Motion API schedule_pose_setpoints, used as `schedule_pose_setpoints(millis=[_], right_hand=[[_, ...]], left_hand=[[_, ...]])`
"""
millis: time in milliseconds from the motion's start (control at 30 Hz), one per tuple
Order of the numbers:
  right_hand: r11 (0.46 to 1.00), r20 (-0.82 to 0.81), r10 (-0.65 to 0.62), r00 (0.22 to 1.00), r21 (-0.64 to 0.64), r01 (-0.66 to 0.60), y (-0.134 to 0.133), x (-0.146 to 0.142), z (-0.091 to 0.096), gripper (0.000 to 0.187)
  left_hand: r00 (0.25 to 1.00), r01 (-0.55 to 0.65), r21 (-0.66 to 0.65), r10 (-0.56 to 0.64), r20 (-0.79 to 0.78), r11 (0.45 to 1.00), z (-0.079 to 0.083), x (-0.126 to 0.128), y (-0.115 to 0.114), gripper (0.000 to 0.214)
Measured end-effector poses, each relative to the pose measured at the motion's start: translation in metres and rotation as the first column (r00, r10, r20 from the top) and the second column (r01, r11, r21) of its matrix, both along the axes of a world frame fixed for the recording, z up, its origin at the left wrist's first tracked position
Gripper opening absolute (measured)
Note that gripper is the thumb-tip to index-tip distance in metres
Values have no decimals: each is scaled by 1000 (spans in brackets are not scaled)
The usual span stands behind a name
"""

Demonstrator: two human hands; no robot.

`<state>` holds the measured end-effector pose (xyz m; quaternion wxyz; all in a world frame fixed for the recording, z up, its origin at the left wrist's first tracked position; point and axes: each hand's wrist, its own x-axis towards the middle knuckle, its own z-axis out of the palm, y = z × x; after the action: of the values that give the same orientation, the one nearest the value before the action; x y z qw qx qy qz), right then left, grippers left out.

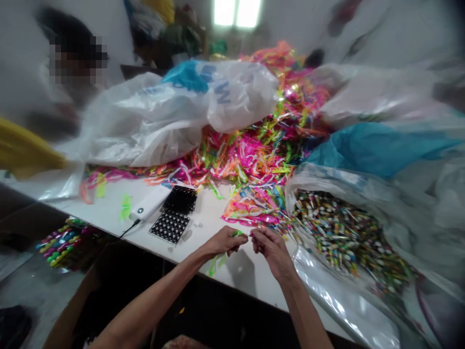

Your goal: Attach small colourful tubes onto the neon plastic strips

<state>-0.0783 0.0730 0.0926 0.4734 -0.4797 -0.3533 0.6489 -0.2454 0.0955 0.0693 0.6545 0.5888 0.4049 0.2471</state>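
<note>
Over the white table (209, 213), to the right of the black tray (169, 227) with holes, we hold our two hands close together, fingertips nearly meeting. Our left hand (231, 241) has its grip closed on a soft green strip (217, 264), and the ends hang down below it. Our right hand (269, 246) has bent fingers with the tips close together. A tiny bit of pink shows there, but we cannot tell if that grip has hold of it.

Just to the left of the black tray we see a white box (149, 203) with a black cord (129, 229). Behind the tray sits a big, bright pile of strips (250, 152). Far to the right of the tray, a clear bag (308, 172) holds lots of little colored sticks (337, 232).
</note>
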Motion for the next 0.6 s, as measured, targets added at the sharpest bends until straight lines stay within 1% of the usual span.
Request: schedule_pose_setpoints(millis=[100,233,400,500,600], right_hand=[[999,28,36,999,-2,-36,-1,-1,8,23],[997,42,73,996,4,-73,-1,0,12,22],[996,4,86,996,2,-86,-2,7,16,20],[993,30,114,993,6,-114,-3,10,19,18],[987,62,162,985,5,-163,-4,13,21,16]], left_hand=[[997,79,-37,-79,-18,996,4,1,-3,36],[989,148,-72,-147,20,986,10,1,-4,32],[966,255,-57,-257,-17,965,15,0,0,34],[952,306,-40,-307,-21,951,14,0,2,36],[944,330,-36,-330,-14,943,14,0,2,36]])
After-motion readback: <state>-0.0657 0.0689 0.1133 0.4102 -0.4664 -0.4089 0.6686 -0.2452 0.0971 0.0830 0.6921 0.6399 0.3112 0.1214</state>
